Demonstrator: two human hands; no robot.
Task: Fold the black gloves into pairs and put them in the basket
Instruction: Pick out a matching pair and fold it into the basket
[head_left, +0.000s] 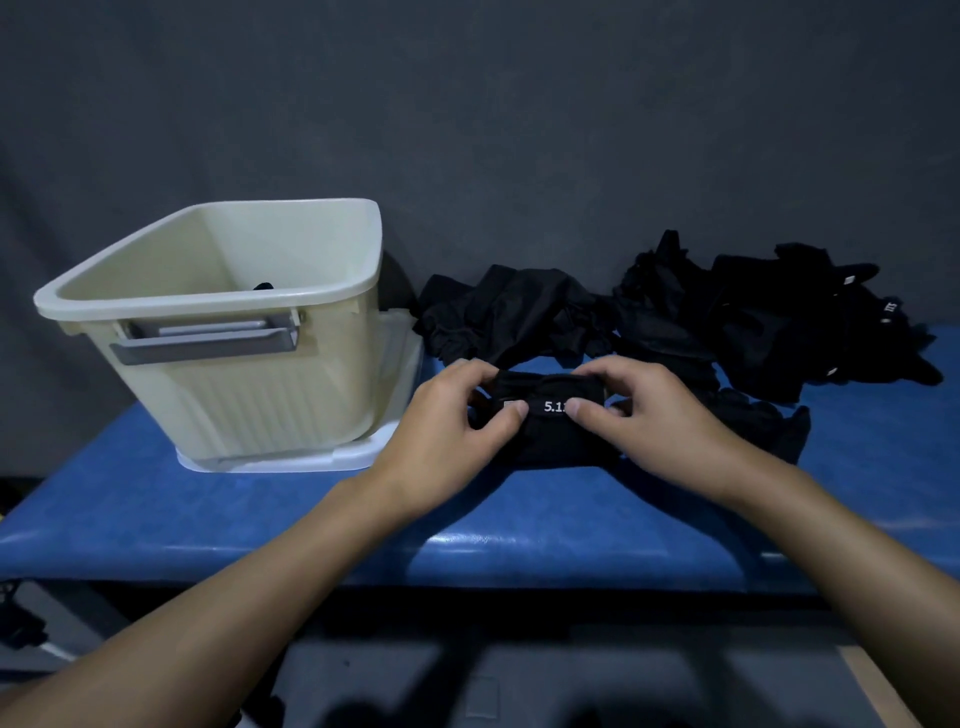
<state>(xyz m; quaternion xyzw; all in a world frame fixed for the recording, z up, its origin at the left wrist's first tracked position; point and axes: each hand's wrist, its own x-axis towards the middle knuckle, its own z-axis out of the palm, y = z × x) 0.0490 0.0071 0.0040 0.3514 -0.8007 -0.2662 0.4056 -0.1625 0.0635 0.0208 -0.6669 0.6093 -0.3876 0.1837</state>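
Folding step in hand: left hand (457, 415) and right hand (644, 410), each grip pinched on the glove bundle (550, 431) mid-desk (260, 519), loose gloves (675, 317) along far edge; next, tuck, then carry to basket (228, 364), apparently holding one pair.

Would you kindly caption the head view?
Both hands fold a black glove pair beside the cream basket.
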